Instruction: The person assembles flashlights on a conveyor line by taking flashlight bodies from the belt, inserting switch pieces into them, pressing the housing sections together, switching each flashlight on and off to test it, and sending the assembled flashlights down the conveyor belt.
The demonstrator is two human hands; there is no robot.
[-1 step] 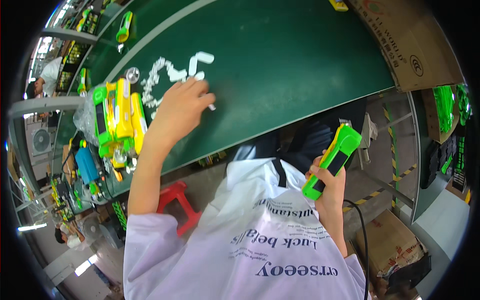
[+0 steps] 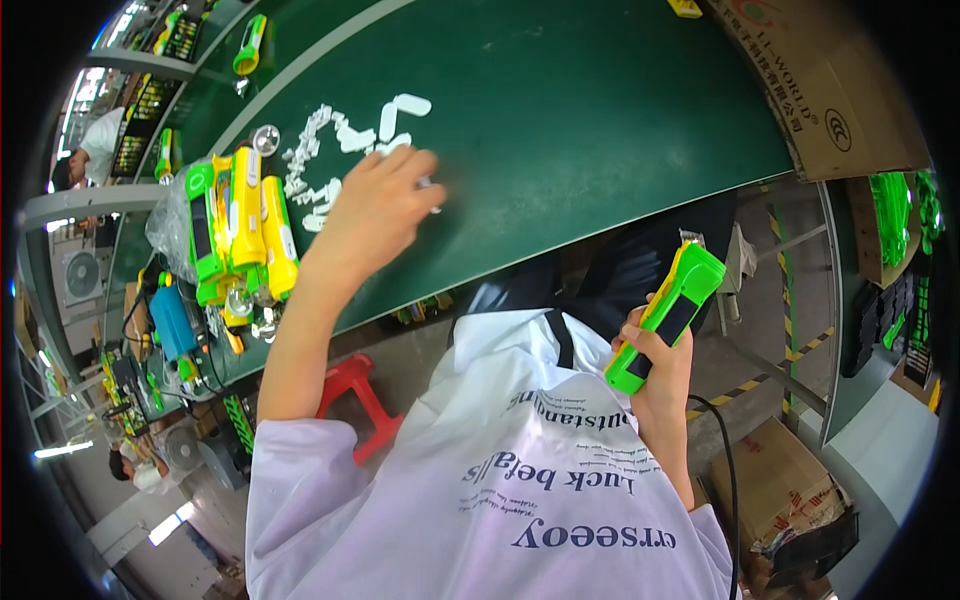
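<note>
My left hand is over the green table with its fingers curled, slightly blurred, around a small white piece that shows only in part. Just beyond it lie loose white pieces, some long and rounded, others tiny and in a cluster. My right hand is wrapped round a green and yellow flashlight with a dark panel on its side, held off the table's near edge in front of my shirt. Left of my left hand, several similar flashlights are piled together, a round reflector beside them.
A cardboard box stands at the table's far right end. Below are a red stool and an open carton. A metal frame crosses the left side, with co-workers beyond. A black cable hangs at my right.
My left hand has shifted slightly to the right along the table, uncovering more white pieces at its left. The right hand keeps the flashlight in nearly the same place.
</note>
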